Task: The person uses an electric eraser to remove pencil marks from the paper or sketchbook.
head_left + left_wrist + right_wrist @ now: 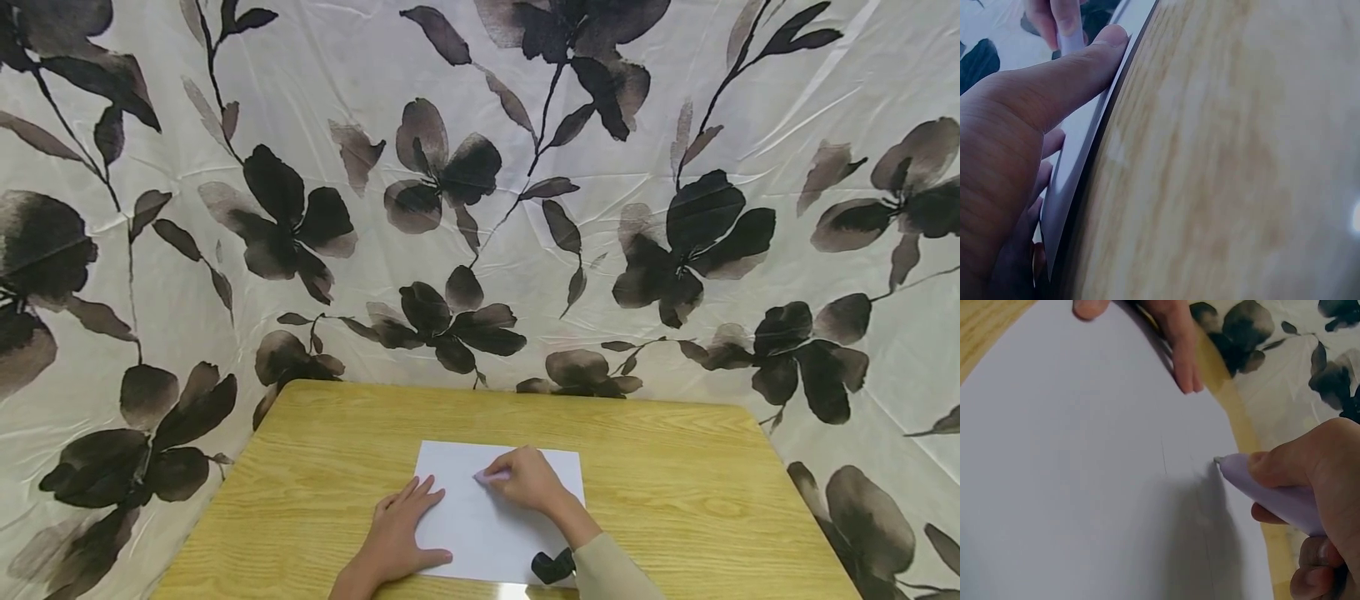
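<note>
- Nearest to the camera is a beige sleeve (pixel 618 571), at the bottom of the head view, toward the right.
- Just beside the sleeve is a black object (pixel 552 567), in front of the near right part of the paper (pixel 468 533); I cannot tell what it is.
- Left hand (pixel 401 533) lies at the left side of the paper, with its fingers spread and its thumb stretched out. It grips nothing; fingertips rest at the left edge, and the thumb is on the paper close to the near left corner.
- Right hand (pixel 528 479) is over the far part of the paper. Its fingers are bent and pinch a lilac tool (pixel 1279 497), which has a thick body and becomes narrow toward a small grey tip (pixel 1217 461).
- The tip is at the paper; whether it touches, I cannot tell surely.
- In the right wrist view, thin lines (pixel 1164 455) show on the paper, near the tip.
- The paper is white and lies on a yellow wood-grain table (pixel 675 483).
- Behind the table is a white cloth (pixel 375 258) with dark flowers (pixel 288 225).
</note>
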{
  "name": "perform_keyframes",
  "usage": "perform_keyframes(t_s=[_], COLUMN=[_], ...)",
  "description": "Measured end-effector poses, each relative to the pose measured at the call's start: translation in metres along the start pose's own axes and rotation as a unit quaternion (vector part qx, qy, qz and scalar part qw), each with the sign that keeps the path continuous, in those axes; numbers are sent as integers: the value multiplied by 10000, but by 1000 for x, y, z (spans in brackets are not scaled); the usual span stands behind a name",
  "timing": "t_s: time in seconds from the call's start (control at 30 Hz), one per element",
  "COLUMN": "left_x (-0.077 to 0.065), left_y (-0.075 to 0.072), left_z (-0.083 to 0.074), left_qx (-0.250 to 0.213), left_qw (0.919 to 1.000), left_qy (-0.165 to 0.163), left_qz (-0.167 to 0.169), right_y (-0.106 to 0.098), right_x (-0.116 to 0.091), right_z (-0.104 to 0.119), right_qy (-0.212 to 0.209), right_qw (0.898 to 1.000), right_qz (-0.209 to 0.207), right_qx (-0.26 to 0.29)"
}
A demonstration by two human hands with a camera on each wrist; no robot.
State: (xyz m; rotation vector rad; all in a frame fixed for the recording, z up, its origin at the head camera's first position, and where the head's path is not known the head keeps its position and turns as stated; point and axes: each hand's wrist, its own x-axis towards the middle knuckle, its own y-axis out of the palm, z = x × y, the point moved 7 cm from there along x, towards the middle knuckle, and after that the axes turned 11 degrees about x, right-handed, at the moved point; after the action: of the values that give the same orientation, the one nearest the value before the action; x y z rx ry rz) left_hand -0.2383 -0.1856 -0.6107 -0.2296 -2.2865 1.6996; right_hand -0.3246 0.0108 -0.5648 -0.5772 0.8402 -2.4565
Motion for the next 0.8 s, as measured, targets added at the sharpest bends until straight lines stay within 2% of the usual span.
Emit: perform_keyframes(t_s=[0.3, 0.57, 0.8], left_x=[2, 1, 2], left_y=[1, -1, 0], left_z=[-1, -1, -1], left_qx=[10, -17, 17], left_qw=[10000, 9997, 9999], left_qy=[-15, 71, 50], left_qz=[12, -228, -104], right_y=[-1, 0, 0], right_x=[0, 1, 2], right_z=[2, 2, 2], right_qy=[-105, -42, 1], right_qw=[9999, 10000, 10000], right_qz=[32, 37, 84], right_qx=[13, -18, 42])
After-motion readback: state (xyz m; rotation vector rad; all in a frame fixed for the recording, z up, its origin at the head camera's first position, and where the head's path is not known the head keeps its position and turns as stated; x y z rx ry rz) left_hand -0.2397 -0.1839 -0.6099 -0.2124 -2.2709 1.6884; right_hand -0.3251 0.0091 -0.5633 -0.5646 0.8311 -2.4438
